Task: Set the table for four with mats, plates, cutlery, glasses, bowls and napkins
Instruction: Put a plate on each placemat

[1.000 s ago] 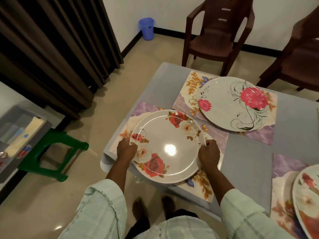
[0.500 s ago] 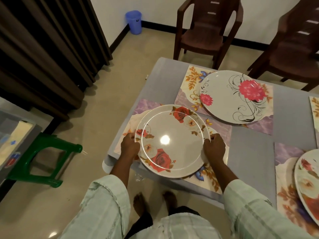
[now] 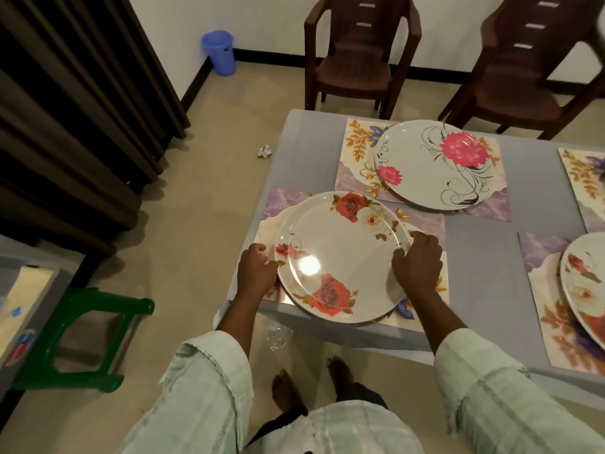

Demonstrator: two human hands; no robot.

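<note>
A white plate with red roses [image 3: 340, 253] lies on a floral mat [image 3: 425, 224] at the near left corner of the grey table [image 3: 474, 257]. My left hand [image 3: 257, 271] grips the plate's left rim with curled fingers. My right hand [image 3: 417, 263] holds the right rim, its fingers curled over the edge. A second plate with pink flowers [image 3: 432, 165] rests on the mat [image 3: 357, 142] beyond. At the right edge a third rose plate [image 3: 582, 283] sits on another mat [image 3: 550, 316]. A fourth mat [image 3: 586, 178] shows at the far right, bare where I see it.
Two brown plastic chairs [image 3: 357, 60] [image 3: 530, 70] stand at the table's far side. A green stool [image 3: 85, 339] is on the floor to my left, beside a low grey surface [image 3: 29, 306]. A blue bin [image 3: 219, 52] stands by the wall. Dark curtains [image 3: 72, 103] hang at left.
The rose plate has slid a little farther onto its mat, away from the table's near edge. Both hands stay on its rims, with the right hand's fingers now spread over the edge.
</note>
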